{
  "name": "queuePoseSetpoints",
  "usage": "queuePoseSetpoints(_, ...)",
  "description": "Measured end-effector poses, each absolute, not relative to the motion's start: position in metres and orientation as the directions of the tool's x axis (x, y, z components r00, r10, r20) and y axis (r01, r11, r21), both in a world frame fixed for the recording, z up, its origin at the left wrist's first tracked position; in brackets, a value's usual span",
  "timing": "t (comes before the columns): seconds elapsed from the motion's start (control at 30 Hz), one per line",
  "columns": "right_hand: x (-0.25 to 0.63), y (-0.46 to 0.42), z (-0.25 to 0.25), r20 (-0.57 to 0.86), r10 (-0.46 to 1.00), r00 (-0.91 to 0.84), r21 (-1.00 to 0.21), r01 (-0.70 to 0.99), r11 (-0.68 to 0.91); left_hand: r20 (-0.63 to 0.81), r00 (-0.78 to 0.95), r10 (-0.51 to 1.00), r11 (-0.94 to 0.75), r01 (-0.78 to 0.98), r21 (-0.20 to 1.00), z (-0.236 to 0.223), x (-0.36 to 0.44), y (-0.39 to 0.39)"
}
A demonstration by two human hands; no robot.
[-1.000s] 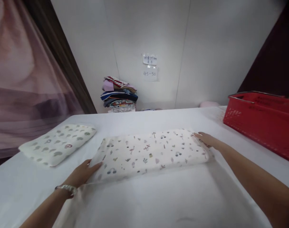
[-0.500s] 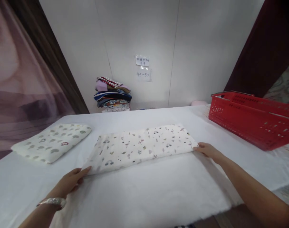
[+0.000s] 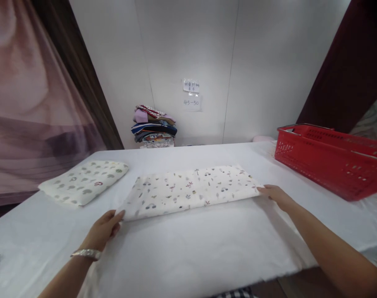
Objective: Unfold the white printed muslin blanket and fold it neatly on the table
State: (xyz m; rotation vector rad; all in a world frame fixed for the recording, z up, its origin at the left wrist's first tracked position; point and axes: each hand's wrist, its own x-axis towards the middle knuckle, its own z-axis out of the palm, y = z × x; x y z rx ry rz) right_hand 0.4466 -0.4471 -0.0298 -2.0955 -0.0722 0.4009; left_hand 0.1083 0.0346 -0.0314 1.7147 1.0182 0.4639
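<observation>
A white cloth [image 3: 188, 190] printed with small rainbows, plants and birds lies folded into a long strip across the middle of the table. My left hand [image 3: 106, 227], with a silver bracelet at the wrist, pinches its near left corner between thumb and fingers. At the near right corner, my right hand [image 3: 275, 195] grips the same cloth with its fingertips. The near edge is stretched fairly straight between the two hands. To the left lies a second folded cloth [image 3: 83, 182], white with grey-green mushroom prints, touched by neither hand.
A red plastic basket [image 3: 325, 163] with metal handles stands at the right on the white-covered table [image 3: 201, 248]. Behind the table's far edge is a stack of folded fabrics [image 3: 154, 128]. Two paper signs [image 3: 192, 102] hang on the grey wall. A pink curtain [image 3: 24, 107] hangs at the left.
The whole view has shifted, so things appear slightly further right. Both hands keep hold of the printed cloth's near corners, and its folded shape looks nearly the same.
</observation>
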Motion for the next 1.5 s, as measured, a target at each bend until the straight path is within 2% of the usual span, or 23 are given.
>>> queuePoseSetpoints(0.07,0.444,-0.453,-0.033,-0.264,0.224,0.938,-0.814,-0.093,-0.574,-0.247,0.61,0.753,-0.086,0.464,0.882,-0.036,0.101,0.035)
queuePoseSetpoints(0.17,0.439,-0.459,-0.039,-0.248,0.224,0.943,-0.725,-0.027,-0.689,-0.324,0.592,0.738,-0.103,0.574,0.813,-0.044,0.094,0.037)
queuePoseSetpoints(0.33,0.445,-0.462,-0.049,-0.171,0.25,0.953,-0.493,0.137,-0.859,-0.306,0.488,0.817,-0.15,0.693,0.706,-0.041,0.088,0.046)
queuePoseSetpoints(0.43,0.448,-0.446,-0.051,0.105,0.33,0.938,-0.363,0.345,-0.866,-0.171,0.482,0.859,-0.308,0.756,0.578,-0.025,0.094,0.043)
queuePoseSetpoints(0.5,0.443,-0.421,-0.048,0.275,0.427,0.861,-0.289,0.498,-0.818,0.013,0.532,0.847,-0.471,0.738,0.483,-0.016,0.109,0.034)
queuePoseSetpoints(0.53,0.44,-0.404,-0.045,0.313,0.484,0.817,-0.254,0.563,-0.787,0.109,0.578,0.809,-0.56,0.7,0.444,-0.015,0.12,0.026)
queuePoseSetpoints(0.6,0.432,-0.367,-0.039,0.299,0.587,0.752,-0.191,0.65,-0.736,0.259,0.741,0.62,-0.776,0.529,0.344,-0.018,0.146,0.011)
queuePoseSetpoints(0.63,0.43,-0.35,-0.037,0.269,0.642,0.718,-0.159,0.691,-0.705,0.285,0.81,0.513,-0.854,0.45,0.26,-0.022,0.158,0.004)
queuePoseSetpoints(0.7,0.433,-0.326,-0.036,0.186,0.703,0.686,-0.113,0.726,-0.678,0.23,0.891,0.39,-0.921,0.374,0.112,-0.034,0.18,-0.005)
queuePoseSetpoints(0.77,0.442,-0.318,-0.042,0.067,0.671,0.738,-0.09,0.674,-0.733,0.096,0.915,0.391,-0.92,0.389,0.038,-0.046,0.193,-0.006)
queuePoseSetpoints(0.87,0.459,-0.326,-0.059,-0.058,0.57,0.82,-0.069,0.566,-0.822,-0.019,0.91,0.413,-0.91,0.414,0.019,-0.06,0.197,0.0)
queuePoseSetpoints(1.0,0.468,-0.335,-0.07,-0.047,0.56,0.827,-0.065,0.557,-0.828,0.004,0.924,0.383,-0.924,0.383,0.0,-0.068,0.192,0.014)
queuePoseSetpoints(1.1,0.473,-0.329,-0.064,-0.065,0.561,0.825,-0.077,0.556,-0.828,-0.044,0.949,0.311,-0.95,0.311,0.003,-0.063,0.195,0.027)
queuePoseSetpoints(1.17,0.482,-0.325,-0.059,-0.018,0.567,0.823,-0.056,0.566,-0.823,-0.038,0.954,0.297,-0.955,0.296,-0.019,-0.055,0.204,0.036)
queuePoseSetpoints(1.27,0.502,-0.326,-0.06,0.069,0.55,0.832,-0.002,0.551,-0.834,0.049,0.9,0.434,-0.899,0.436,-0.048,-0.045,0.221,0.045)
queuePoseSetpoints(1.33,0.516,-0.332,-0.07,0.067,0.531,0.845,0.001,0.532,-0.847,-0.002,0.84,0.542,-0.84,0.542,0.009,-0.046,0.231,0.05)
queuePoseSetpoints(1.4,0.527,-0.338,-0.082,0.066,0.549,0.833,-0.027,0.551,-0.834,-0.067,0.814,0.577,-0.812,0.58,0.067,-0.05,0.236,0.053)
queuePoseSetpoints(1.5,0.534,-0.346,-0.097,0.101,0.595,0.797,-0.067,0.602,-0.796,-0.075,0.821,0.565,-0.815,0.57,0.106,-0.058,0.236,0.057)
